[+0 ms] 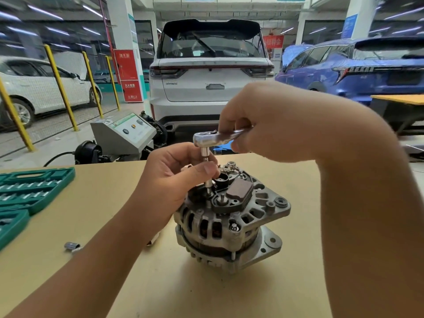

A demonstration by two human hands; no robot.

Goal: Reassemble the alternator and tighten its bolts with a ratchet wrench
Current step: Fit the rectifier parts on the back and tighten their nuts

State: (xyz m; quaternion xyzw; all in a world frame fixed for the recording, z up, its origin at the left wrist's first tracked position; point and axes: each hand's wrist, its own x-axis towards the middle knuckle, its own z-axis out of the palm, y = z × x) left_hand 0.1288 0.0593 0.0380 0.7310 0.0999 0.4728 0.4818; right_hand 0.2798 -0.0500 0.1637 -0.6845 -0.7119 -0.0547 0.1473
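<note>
Chrome ratchet wrench above ribbed alternator.

I am looking into a car repair workshop or service hall. Beyond my tan wooden workbench a white SUV seen from the rear is parked on the grey floor, with a blue hatchback car to its right and a white car behind yellow steel fence posts to its left. A grey slanted control console with round buttons stands just past the bench. A green plastic socket-set case lies open on the bench's left side. A red wall cabinet with white lettering, possibly for fire equipment, hangs on a white pillar. Long strip lights cross the ceiling.
</note>
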